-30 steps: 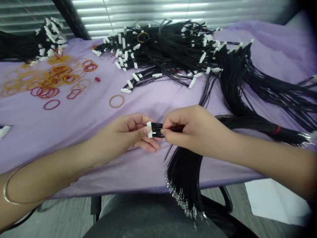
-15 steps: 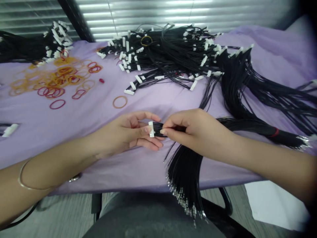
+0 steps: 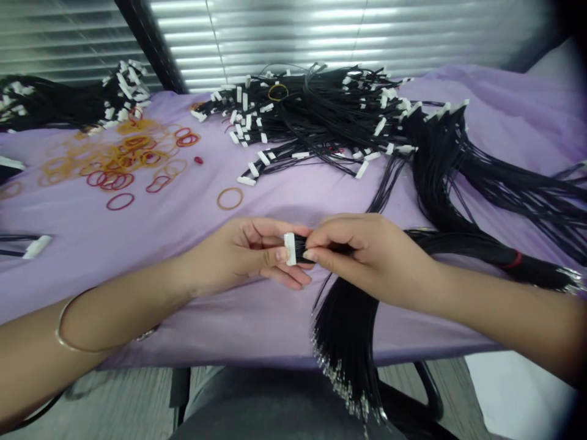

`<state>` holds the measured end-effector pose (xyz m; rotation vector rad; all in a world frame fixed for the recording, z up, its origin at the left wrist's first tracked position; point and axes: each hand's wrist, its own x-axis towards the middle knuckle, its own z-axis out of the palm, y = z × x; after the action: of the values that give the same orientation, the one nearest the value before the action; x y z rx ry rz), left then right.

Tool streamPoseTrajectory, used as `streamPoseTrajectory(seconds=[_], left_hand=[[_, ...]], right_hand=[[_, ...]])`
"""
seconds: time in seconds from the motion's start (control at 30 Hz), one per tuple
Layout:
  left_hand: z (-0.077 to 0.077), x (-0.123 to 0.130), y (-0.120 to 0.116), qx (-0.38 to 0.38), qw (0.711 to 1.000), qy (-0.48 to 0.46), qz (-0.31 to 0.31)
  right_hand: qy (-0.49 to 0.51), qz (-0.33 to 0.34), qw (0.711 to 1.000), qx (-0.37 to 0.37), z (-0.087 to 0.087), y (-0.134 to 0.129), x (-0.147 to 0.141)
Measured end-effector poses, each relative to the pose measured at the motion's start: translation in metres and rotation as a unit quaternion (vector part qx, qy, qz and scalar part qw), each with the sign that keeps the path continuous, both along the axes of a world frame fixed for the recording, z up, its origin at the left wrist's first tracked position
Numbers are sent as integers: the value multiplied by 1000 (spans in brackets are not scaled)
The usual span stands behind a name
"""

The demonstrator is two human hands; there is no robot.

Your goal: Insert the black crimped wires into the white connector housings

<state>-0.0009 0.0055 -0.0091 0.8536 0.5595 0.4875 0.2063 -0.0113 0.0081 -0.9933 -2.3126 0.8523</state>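
Between the thumb and fingers of my left hand (image 3: 261, 253) is a white connector (image 3: 290, 249), its long side facing me. Black wires (image 3: 301, 249) run from it to the right, and my right hand (image 3: 362, 253) pinches them close behind the connector. Below my right hand, a thick bundle of loose black wires (image 3: 346, 336) with bare metal terminals hangs over the table's front edge. Another black wire bundle (image 3: 463, 244), tied with a red band, lies on the cloth to the right, partly behind my right forearm.
A large heap of black cables with white connectors (image 3: 321, 116) lies at the back. Red and yellow rubber bands (image 3: 123, 156) are scattered at the left, and a single orange band (image 3: 230, 198) lies nearer. The purple cloth (image 3: 183, 220) covers the table; blinds stand behind.
The whole view has shifted, so the scene sits slightly lower and further right. Both hands keep hold of the connector and its wires.
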Motion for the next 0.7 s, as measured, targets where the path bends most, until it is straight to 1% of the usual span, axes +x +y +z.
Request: streamPoseTrajectory(seconds=[0.13,0.3,0.37,0.43,0.5,0.53,0.57,0.6,0.63,0.7], left_hand=[[-1,-2,-1,18,1000,11,-7],[-2,-4,-1,76,996,49,1],[-3,-4,-1,93,994,62,17],[-3,-3,-1,89,993,73,32],[-1,-1,-2,66,994,72,38],[0,-1,-2,53,996,65,43],[1,0,-2,39,996,58,51],[2,0,-2,27,997,51,59],[3,1,-1,16,997,47,66],[4,1,1,-6,996,42,74]], right_hand=[[-3,-5,999,36,-2,-2,-1],[-29,4,994,106,-10,4,0],[-67,13,988,136,-9,7,1],[-125,29,973,190,-1,7,4],[-161,21,950,265,13,2,8],[-157,5,940,302,21,-2,11],[-146,-15,936,320,29,-5,13],[-139,-15,937,320,35,-8,15],[-144,17,941,305,38,-10,17],[-197,133,942,238,38,-10,20]])
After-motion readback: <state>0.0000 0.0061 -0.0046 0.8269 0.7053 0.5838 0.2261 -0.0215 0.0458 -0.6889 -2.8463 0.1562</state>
